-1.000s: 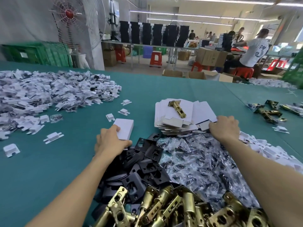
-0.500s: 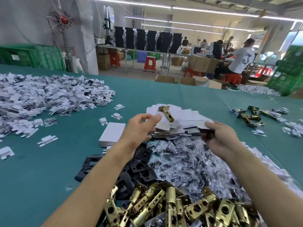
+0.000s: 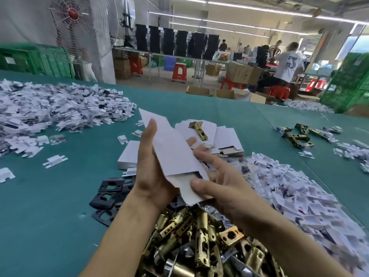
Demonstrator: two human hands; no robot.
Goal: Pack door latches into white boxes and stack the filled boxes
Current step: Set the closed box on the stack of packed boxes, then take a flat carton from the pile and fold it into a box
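Both hands are holding one flat box point(image 3: 171, 148) up over the latch pile point(image 3: 199, 236). It's tilting, far tip pointing up-left. L hand point(image 3: 153, 176) is gripping it from the left: thumb lying straight along the left edge, fingers curling round behind, tips showing past the right edge. R hand point(image 3: 221, 186) is pinching the near end: thumb pressing on the bottom flap, index stretching up behind the card, other fingers bending loosely. The flap is sticking out w/ a dark slit showing above it.

Latch pile, brass, is lying right under the wrists at the near edge of the table point(image 3: 50, 226). Black plates point(image 3: 105, 190) are lying just left of it. A closed box point(image 3: 128, 156) is sitting behind the L hand, near the plates. A stack point(image 3: 227, 136) of more flat blanks is sitting beyond the hands, w/ one latch point(image 3: 198, 129) lying on top. White clips point(image 3: 50, 108) are heaping far left. A 2nd clip heap point(image 3: 299, 196) is running beside the R arm. Loose latches point(image 3: 295, 134) are lying far right, well apart from the hands.

Bkgd: fan point(image 3: 79, 27), green crates point(image 3: 36, 60), red stools point(image 3: 179, 70), and a person point(image 3: 289, 64) in a white shirt working at another bench, blurry.
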